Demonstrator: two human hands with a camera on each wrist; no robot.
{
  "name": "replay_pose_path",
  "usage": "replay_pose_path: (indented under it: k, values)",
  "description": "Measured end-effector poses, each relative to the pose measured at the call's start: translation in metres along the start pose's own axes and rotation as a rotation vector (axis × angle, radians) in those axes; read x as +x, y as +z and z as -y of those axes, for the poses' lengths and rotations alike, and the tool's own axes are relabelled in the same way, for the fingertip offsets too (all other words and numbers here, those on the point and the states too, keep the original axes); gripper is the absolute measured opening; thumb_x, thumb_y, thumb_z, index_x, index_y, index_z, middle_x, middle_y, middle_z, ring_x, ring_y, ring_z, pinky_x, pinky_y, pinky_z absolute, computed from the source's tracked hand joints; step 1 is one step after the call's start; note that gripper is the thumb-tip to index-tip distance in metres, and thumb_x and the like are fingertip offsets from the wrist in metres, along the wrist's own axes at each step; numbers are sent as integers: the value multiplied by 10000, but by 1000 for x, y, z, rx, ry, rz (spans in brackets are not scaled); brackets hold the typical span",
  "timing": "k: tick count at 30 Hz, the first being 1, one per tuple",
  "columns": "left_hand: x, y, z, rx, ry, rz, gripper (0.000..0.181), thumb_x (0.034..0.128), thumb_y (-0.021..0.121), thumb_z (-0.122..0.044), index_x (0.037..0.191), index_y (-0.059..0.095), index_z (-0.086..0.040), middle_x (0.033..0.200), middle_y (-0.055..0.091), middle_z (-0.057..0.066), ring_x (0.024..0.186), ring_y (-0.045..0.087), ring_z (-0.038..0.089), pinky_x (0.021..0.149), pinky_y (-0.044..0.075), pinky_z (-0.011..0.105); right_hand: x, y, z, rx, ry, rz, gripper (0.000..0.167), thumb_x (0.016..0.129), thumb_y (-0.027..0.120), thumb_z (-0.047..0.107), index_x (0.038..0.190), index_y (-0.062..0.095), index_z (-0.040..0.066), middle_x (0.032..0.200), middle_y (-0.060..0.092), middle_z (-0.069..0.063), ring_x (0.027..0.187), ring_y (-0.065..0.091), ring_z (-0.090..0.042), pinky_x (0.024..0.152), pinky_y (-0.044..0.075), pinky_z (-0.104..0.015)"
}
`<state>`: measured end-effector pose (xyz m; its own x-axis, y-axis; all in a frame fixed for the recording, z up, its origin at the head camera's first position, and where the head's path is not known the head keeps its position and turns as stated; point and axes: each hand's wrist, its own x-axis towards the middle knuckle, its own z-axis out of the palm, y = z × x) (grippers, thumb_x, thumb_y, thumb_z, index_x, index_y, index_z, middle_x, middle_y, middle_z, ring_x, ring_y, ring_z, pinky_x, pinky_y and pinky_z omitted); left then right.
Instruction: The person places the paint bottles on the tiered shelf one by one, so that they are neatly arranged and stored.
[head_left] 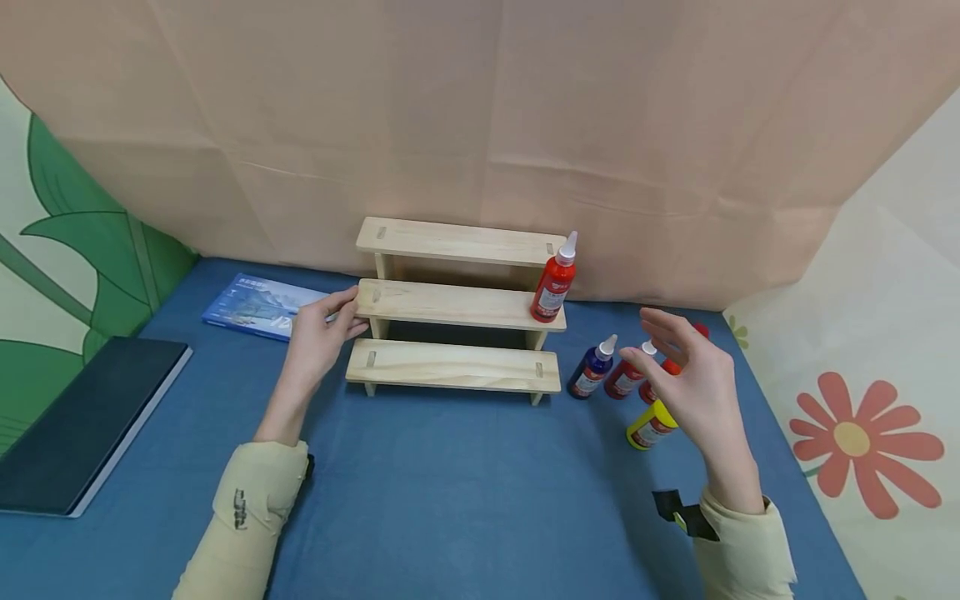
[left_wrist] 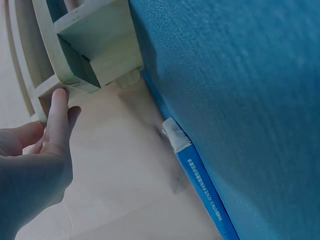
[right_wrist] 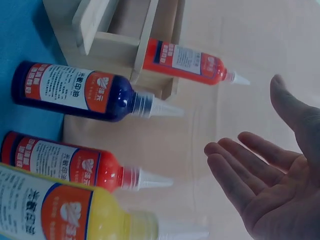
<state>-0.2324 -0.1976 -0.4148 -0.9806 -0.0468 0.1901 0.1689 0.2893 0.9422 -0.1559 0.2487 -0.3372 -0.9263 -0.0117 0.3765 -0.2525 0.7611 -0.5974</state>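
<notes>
The left hand [head_left: 318,337] pinches the rack [head_left: 453,364] by its middle shelf's 9 o'clock end; a red bottle [head_left: 552,288] stands at 3 o'clock there. The right hand [head_left: 697,379], fingers wide, hovers near the yellow bottle [head_left: 651,427], at the rack's 4 o'clock.

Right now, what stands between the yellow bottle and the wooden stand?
In the right wrist view, from the yellow bottle to the wooden stand: a red bottle, then a blue bottle.
</notes>
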Motion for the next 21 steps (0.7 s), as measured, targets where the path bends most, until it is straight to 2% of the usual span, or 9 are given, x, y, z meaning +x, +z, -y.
replay_pose_path:
  k: [3, 6, 9, 16, 21]
  values:
    - [0, 0, 0, 1, -4, 4, 428, 1146, 487, -28, 1550, 470, 116, 1430, 536, 401, 1197, 670, 488, 942, 608, 209, -3, -2, -5, -4, -3, -8, 556, 975, 843, 241, 1460, 645, 55, 1386, 689, -177, 1235, 685, -399, 985, 600, -217]
    - [-1, 0, -1, 1, -6, 8, 433, 1149, 486, -37, 1555, 464, 112, 1443, 526, 403, 1206, 665, 490, 949, 607, 215, -6, -3, -8, 9, -3, -13, 544, 977, 840, 224, 1453, 647, 44, 1381, 685, -190, 1227, 687, -414, 905, 436, 23]
    - [-2, 0, -2, 1, -7, 12, 438, 1149, 489, -43, 1559, 462, 106, 1458, 518, 403, 1210, 662, 491, 948, 607, 214, -9, -5, -11, 13, -2, -13, 532, 981, 834, 202, 1450, 647, 33, 1377, 685, -200, 1226, 685, -418, 888, 400, 49]
    - [-2, 1, -3, 12, -1, 4, 434, 1147, 492, -40, 1553, 470, 112, 1446, 527, 404, 1199, 668, 491, 932, 608, 203, -17, -10, -21, 5, 2, -27, 520, 997, 817, 212, 1462, 646, 56, 1382, 685, -184, 1237, 674, -407, 902, 412, 38]
    - [0, 1, -2, 15, 0, 2, 433, 1150, 481, -39, 1551, 462, 123, 1438, 521, 415, 1201, 661, 503, 924, 609, 193, -25, -14, -30, -9, 42, -35, 526, 1023, 783, 241, 1487, 621, 53, 1417, 661, -196, 1266, 651, -438, 875, 382, 57]
